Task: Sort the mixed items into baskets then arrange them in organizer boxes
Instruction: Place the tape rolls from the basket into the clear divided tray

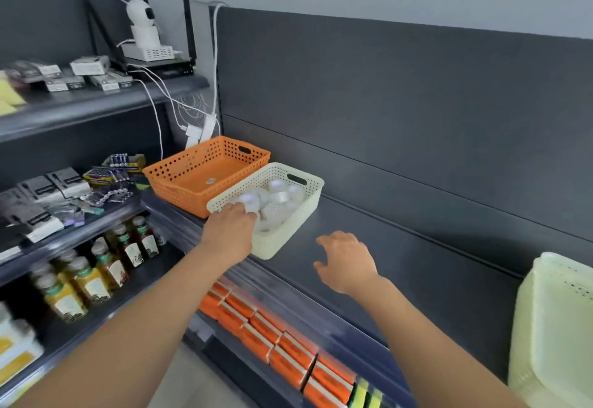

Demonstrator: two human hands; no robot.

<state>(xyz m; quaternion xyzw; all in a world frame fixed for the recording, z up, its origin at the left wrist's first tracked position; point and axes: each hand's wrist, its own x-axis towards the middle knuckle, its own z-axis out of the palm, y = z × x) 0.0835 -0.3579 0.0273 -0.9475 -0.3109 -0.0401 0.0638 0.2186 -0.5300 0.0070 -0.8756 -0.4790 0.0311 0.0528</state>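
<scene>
Baskets sit side by side on the dark shelf [369, 247], ahead and slightly left of both hands: an orange basket [205, 173] further back, empty apart from a small sticker on its floor, and a cream basket [272, 202] touching its near right side, filled with pale round items [276, 199] too blurred to name. The cream basket's long axis runs diagonally, from the near left corner away toward the back wall on the right, and its near end juts slightly past the shelf edge.

The left hand [229, 229] is the nearer one. It rests over the basket's near left rim, fingers curled inward onto the rim or one of the round items; which of the two it grips I cannot tell. The right hand [345, 260] hovers above bare shelf just right of the basket, fingers spread and loose, holding nothing and touching nothing. Judging by this, the right hand need only travel leftward to reach the basket's right wall.

A stack of cream trays [555, 327] stands at the far right.
</scene>
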